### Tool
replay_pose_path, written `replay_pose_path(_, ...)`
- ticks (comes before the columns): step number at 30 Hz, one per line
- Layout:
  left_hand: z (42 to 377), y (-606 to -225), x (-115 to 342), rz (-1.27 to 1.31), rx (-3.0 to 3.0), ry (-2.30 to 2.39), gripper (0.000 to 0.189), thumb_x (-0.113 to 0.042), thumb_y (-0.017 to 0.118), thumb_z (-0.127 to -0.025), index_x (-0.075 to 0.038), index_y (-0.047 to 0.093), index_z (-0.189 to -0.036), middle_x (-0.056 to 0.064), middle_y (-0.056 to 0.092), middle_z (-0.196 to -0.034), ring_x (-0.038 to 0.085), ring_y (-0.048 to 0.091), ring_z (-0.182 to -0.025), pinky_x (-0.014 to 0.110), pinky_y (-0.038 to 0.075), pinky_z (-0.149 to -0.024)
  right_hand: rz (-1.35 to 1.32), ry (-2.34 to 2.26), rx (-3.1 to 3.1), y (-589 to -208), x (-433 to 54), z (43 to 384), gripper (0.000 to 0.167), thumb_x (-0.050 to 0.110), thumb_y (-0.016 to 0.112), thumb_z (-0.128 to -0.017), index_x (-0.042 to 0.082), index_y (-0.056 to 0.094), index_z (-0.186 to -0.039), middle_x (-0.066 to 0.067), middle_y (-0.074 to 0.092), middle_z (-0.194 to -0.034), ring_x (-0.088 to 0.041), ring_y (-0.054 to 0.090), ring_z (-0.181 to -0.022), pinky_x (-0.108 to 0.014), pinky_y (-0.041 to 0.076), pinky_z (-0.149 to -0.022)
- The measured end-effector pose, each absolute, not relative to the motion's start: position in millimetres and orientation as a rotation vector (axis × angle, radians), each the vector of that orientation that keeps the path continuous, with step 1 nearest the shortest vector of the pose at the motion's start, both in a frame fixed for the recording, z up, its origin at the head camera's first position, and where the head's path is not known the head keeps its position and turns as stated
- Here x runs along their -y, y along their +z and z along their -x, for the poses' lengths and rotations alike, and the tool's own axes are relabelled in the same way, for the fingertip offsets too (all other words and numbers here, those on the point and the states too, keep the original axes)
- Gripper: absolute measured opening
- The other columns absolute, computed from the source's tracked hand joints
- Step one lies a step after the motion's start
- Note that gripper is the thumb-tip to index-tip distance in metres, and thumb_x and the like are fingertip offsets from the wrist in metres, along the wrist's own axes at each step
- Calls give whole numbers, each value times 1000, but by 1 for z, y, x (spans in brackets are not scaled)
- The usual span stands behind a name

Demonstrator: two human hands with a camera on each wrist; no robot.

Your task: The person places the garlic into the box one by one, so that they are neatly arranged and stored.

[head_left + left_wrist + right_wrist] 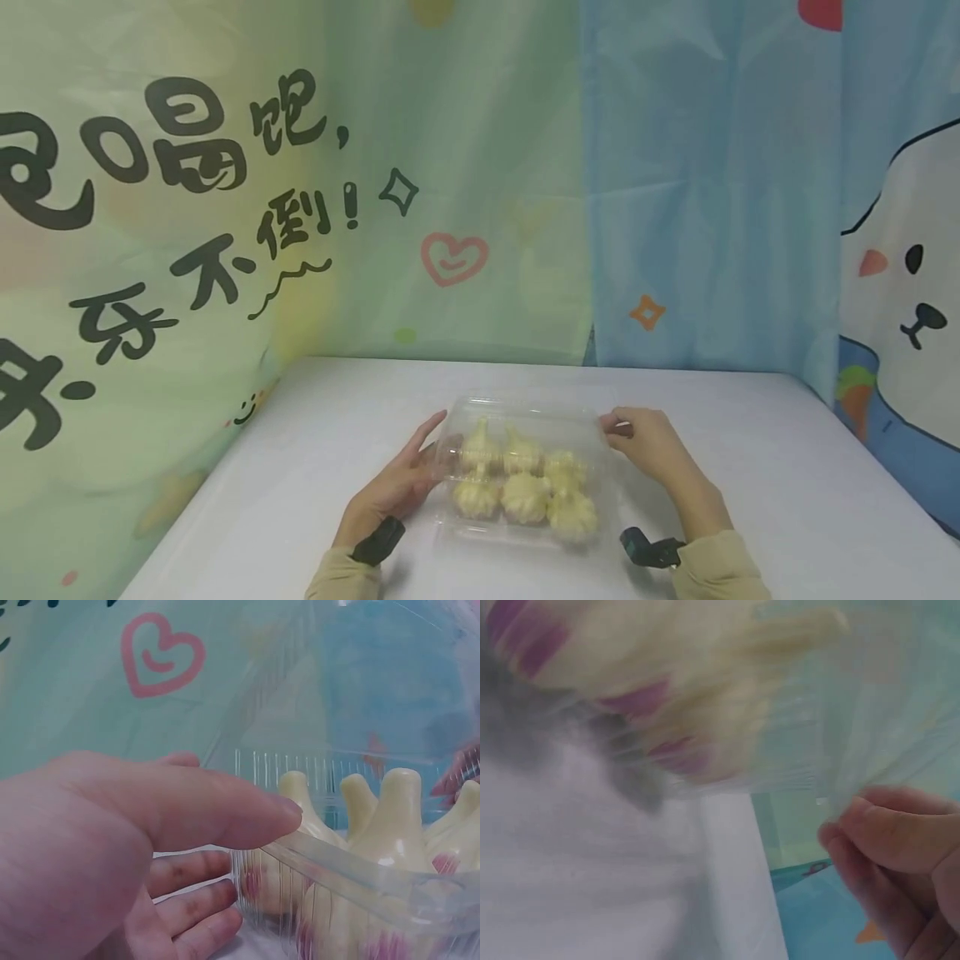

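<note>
A clear plastic clamshell box (352,870) stands on the table with several garlic bulbs (525,498) in it. The bulbs are cream with purple patches. At the back, the transparent lid (536,414) is tilted up from the base. My left hand (401,482) is at the box's left side; its thumb lies along the rim corner and its extended fingers are beside the ribbed wall. With thumb and index finger, my right hand (647,443) pinches the right edge of the lid, as the right wrist view shows. That view is blurred over the garlic.
The white table (330,417) extends around the box to its far edge. Behind it hangs a printed curtain (480,167), green at left and blue at right. Dark wrist cameras (378,542) are strapped on both wrists.
</note>
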State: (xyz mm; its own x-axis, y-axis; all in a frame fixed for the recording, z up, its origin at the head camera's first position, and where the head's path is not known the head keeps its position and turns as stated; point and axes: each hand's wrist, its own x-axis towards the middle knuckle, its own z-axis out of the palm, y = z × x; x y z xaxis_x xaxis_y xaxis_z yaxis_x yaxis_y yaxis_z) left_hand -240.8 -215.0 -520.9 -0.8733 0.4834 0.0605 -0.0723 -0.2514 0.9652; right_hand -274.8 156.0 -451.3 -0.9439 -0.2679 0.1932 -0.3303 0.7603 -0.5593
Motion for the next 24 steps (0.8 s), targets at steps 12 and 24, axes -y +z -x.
replay_pose_path(12, 240, -521, 216, -466, -1615, 2222, 68, 6, 35, -95, -16, 7, -152, 8, 37, -145, 8, 50, -123, 22, 44, -98, -645, 1093, 3015, -441, -166, 262, 33, 12, 66, -87, 2, 65, -119, -16, 69, -106, -27, 69, -89, -37, 57, -73)
replay_pose_path(24, 232, -507, 215, -339, -1707, 2091, 73, -1, 46, -93, -29, 14, -153, 14, 15, -157, 20, 30, -140, 32, 27, -114, -997, 1516, 3226, -433, -178, 255, 83, 17, 64, -88, -3, 13, -150, -11, 60, -106, -23, 65, -88, -34, 53, -74)
